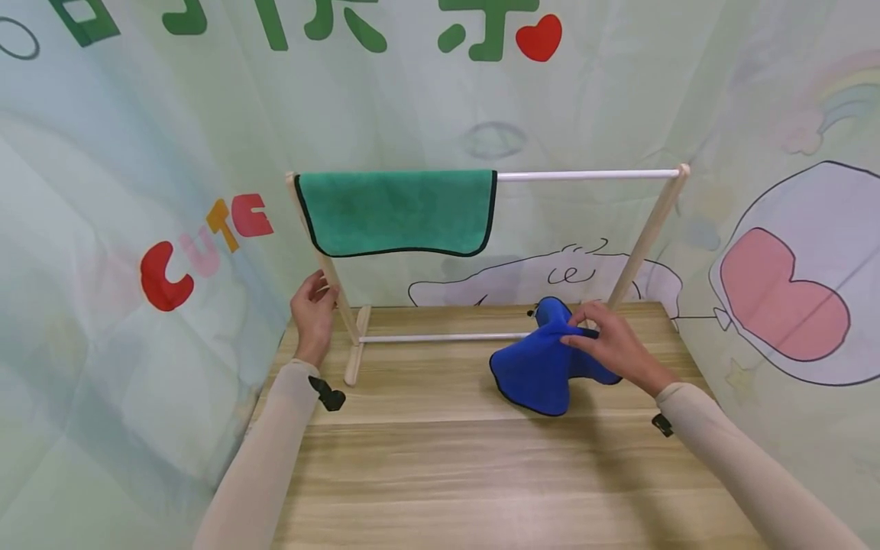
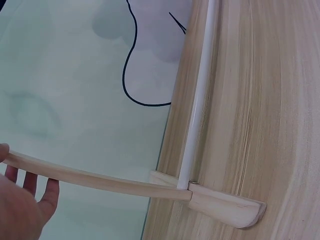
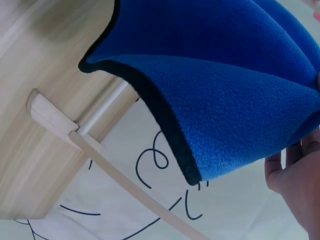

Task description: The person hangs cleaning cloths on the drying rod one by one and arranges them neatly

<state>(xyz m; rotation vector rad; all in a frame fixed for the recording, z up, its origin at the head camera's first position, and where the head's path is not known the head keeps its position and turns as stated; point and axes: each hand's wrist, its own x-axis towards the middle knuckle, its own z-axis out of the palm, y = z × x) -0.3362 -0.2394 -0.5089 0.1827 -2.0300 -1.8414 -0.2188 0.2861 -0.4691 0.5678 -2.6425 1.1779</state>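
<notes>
My right hand [image 1: 615,345] pinches a blue cloth [image 1: 536,365] with black edging, which hangs in loose folds above the table at the rack's right side. In the right wrist view the cloth [image 3: 230,105] spreads across most of the upper picture. A wooden drying rack [image 1: 584,176] with white rods stands at the back. Over the left part of its top rod lies a green cloth [image 1: 399,214], also edged in black. My left hand [image 1: 315,315] holds the rack's left post [image 2: 110,183], with the thumb on one side and fingers on the other.
The rack's left foot [image 1: 354,359] rests on the wood-grain table [image 1: 481,473], and a lower white rod [image 1: 440,338] runs between the posts. A printed fabric backdrop [image 1: 605,99] encloses the table behind and at both sides.
</notes>
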